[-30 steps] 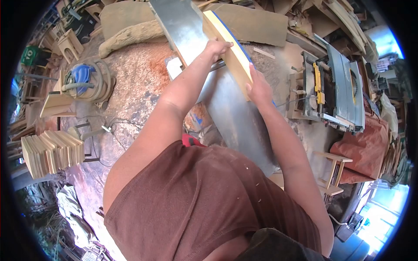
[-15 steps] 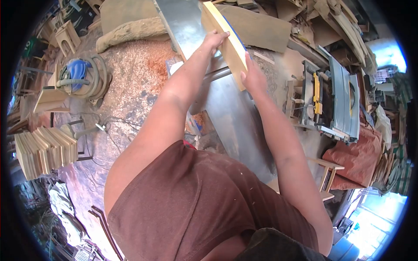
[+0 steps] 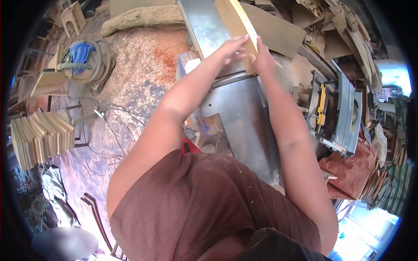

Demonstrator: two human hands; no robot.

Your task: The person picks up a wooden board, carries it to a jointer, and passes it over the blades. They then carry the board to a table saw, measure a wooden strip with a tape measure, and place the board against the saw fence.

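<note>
A pale wooden board [image 3: 237, 21] stands on edge on the steel bed of a jointer [image 3: 239, 113], stretching away from me. Its near end is just past the round cutter head [image 3: 234, 80], over the far table. My right hand [image 3: 264, 61] grips this near end, thumb on the left face and the other fingers partly hidden. Beside the board's left face is my left hand [image 3: 230, 50], fingers spread, the fingertips at or very near the wood.
Wood shavings [image 3: 139, 56] cover the floor to the left, near a blue vacuum with a coiled hose [image 3: 80, 56]. Several cut boards [image 3: 41, 137] stand stacked at far left. A table saw [image 3: 344, 113] stands on the right. A rough log [image 3: 143, 19] lies behind.
The board has slid away from me along the jointer, its near end passing beyond the cutter head. My right hand went forward with it. My left hand has loosened from the board's top edge.
</note>
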